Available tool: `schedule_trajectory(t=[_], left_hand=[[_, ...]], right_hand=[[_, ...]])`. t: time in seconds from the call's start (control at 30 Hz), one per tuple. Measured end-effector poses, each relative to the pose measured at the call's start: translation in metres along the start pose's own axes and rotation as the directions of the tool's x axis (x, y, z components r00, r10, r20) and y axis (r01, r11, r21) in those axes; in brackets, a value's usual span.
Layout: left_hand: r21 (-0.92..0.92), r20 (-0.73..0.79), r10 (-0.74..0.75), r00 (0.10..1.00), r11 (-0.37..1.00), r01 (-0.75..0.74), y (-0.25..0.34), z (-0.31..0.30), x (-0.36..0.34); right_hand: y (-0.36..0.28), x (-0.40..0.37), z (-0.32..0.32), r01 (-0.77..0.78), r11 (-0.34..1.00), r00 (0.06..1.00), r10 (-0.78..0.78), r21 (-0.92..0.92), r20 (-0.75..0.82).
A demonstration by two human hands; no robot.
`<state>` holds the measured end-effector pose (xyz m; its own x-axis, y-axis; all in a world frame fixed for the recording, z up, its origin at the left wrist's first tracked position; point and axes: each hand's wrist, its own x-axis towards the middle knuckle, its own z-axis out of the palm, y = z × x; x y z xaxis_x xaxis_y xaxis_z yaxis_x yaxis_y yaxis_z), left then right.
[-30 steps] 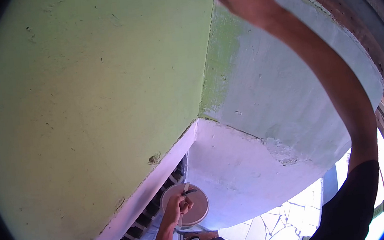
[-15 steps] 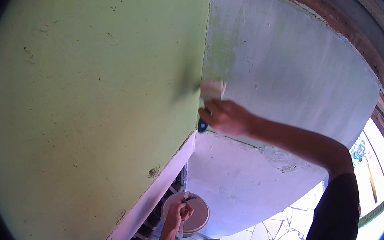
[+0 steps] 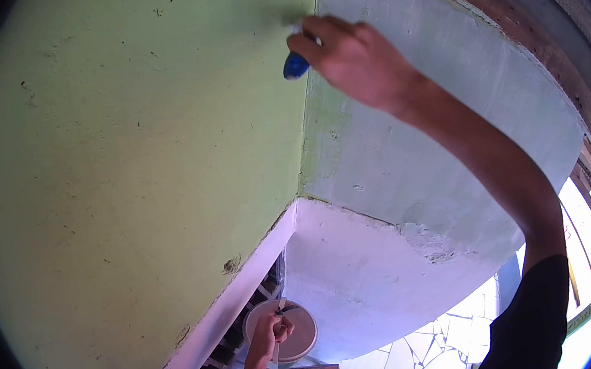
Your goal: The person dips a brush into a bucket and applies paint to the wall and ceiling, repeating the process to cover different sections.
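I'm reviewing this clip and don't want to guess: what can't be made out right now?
All in the head view:
- Working end of the tool with the blue handle: hidden by the right hand.
- Middle of the pale strip over the bucket: covered by the left hand.
- Dark item beside it: too small.
- Person's legs: cut off by the bottom edge.

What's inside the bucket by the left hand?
Inside the bucket, a pinkish-brown surface shows. The left hand covers part of it. Anything below that surface, and its depth, can't be seen.
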<state>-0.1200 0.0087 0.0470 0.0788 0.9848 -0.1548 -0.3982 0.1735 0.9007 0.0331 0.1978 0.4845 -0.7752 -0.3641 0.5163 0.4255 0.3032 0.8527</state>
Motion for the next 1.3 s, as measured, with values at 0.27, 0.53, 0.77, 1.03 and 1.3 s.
schedule_trajectory(t=[0.27, 0.53, 0.77, 1.03, 1.3], left_hand=[[-0.019, 0.007, 0.030, 1.000, 0.999, -0.030, 0.012, 0.007, -0.002], [-0.028, 0.035, 0.016, 0.999, 0.999, -0.015, 0.012, 0.006, 0.004], [-0.038, 0.014, 0.025, 1.000, 0.999, -0.025, 0.014, 0.005, 0.004], [-0.065, -0.018, 0.062, 0.998, 0.996, -0.063, 0.015, -0.003, -0.016], [-0.063, -0.018, 0.050, 0.999, 0.997, -0.051, 0.007, -0.005, -0.016]], right_hand=[[0.049, 0.006, 0.008, 0.073, 0.966, 0.997, -0.080, -0.249, -0.018], [0.046, -0.012, 0.025, 0.034, 0.955, 0.999, -0.025, -0.295, 0.034], [-0.126, -0.085, 0.029, 0.080, 0.991, 0.941, -0.112, 0.112, 0.319], [-0.180, -0.112, 0.041, -0.634, 0.530, 0.731, 0.174, 0.563, 0.659], [0.029, 0.013, 0.001, -0.052, 0.998, 0.997, 0.055, -0.043, 0.057]])
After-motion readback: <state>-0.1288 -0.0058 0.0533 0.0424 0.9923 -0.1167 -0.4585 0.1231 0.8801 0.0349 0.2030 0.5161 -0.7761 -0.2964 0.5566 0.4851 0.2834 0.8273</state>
